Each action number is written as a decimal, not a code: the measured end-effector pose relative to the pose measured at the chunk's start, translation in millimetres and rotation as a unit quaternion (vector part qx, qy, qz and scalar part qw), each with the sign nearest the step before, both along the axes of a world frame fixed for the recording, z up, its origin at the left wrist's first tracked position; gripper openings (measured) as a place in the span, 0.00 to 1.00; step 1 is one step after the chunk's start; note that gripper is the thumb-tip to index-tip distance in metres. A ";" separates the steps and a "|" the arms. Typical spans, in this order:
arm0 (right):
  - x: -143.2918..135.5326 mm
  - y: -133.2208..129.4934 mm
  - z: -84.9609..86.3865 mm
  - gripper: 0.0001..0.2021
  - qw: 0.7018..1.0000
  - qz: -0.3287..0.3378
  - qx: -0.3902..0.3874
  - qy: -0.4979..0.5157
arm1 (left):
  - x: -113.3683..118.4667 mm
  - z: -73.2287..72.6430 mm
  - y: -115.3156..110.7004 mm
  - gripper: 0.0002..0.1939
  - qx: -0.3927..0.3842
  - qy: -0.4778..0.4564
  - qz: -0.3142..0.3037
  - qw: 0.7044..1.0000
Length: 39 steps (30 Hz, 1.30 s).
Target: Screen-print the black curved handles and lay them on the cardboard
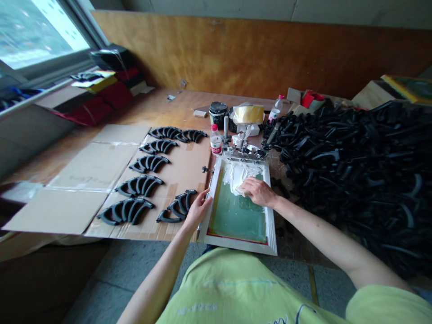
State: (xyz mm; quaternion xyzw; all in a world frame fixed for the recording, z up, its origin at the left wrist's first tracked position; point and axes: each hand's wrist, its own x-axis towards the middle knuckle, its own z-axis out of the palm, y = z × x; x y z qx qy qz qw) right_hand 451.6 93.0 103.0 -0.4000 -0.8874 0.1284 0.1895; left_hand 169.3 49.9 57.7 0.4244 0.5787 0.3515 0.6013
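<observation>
A screen printing frame [272, 225] with a green mesh [236, 220] lies in front of me, fixed at its far end to a metal hinge clamp [241, 154]. White ink [241, 173] is smeared thickly over the mesh's far part. My right hand [259, 191] is closed over the mesh, at the ink's near edge, pinching a pale, ink-smeared piece [240, 189]; whether it is a scraper or a cloth I cannot tell. At the frame's left rail, my left hand [201, 207] grips the edge with its fingers. Whatever lies under the frame is hidden.
Curved black plastic parts [133, 185] lie in fanned groups on flattened cardboard [84, 166] at left. A large heap of similar parts [351, 171] covers the right. Behind the frame stand bottles [216, 141], a black ink tub [218, 112] and a yellow block [249, 114].
</observation>
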 end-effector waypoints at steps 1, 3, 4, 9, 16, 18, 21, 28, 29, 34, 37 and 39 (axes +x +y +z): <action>-0.2 6.8 4.3 0.10 1.000 -0.017 -0.009 0.002 | -0.1 3.7 0.0 0.35 -0.003 0.000 -0.001 1.000; -2.4 29.4 17.2 0.12 0.997 -0.080 -0.011 0.005 | -1.1 16.2 0.0 0.36 -0.005 0.000 -0.005 1.000; -3.4 43.0 24.8 0.17 0.993 -0.117 -0.005 0.004 | -2.1 25.1 0.3 0.37 -0.003 -0.001 -0.008 1.000; 29.5 86.8 53.1 0.26 0.966 -0.256 0.037 0.018 | -3.5 82.7 11.6 0.32 0.011 -0.045 -0.006 0.999; 95.4 37.9 -7.4 0.09 0.883 -0.444 -0.048 0.144 | 34.2 145.7 62.3 0.27 0.181 -0.155 0.093 0.967; 78.0 16.9 -31.4 0.11 0.928 -0.338 -0.086 0.128 | 42.3 150.7 70.8 0.27 0.185 -0.144 0.101 0.967; 46.6 -3.0 -43.2 0.13 0.977 -0.195 -0.078 0.045 | 44.0 137.4 63.3 0.28 0.180 -0.136 0.123 0.966; -24.2 -26.4 6.3 0.04 0.992 -0.105 -0.039 0.049 | 38.9 63.8 -30.5 0.36 -0.112 -0.116 -0.057 0.985; -43.9 -32.5 9.8 0.05 0.995 -0.074 -0.031 0.054 | 36.6 55.4 -40.8 0.36 -0.127 -0.136 -0.027 0.982; -149.6 -43.9 -8.0 0.10 0.992 0.083 -0.074 0.062 | -23.2 16.0 -65.2 0.32 -0.099 -0.113 0.220 0.964; -197.8 -21.4 -36.1 0.13 0.989 0.059 -0.132 0.024 | -83.1 -14.5 -78.1 0.33 -0.141 -0.017 0.281 0.949; -222.3 -3.1 -54.2 0.15 0.985 0.027 -0.169 -0.036 | -115.2 -35.7 -86.6 0.34 -0.183 0.067 0.289 0.937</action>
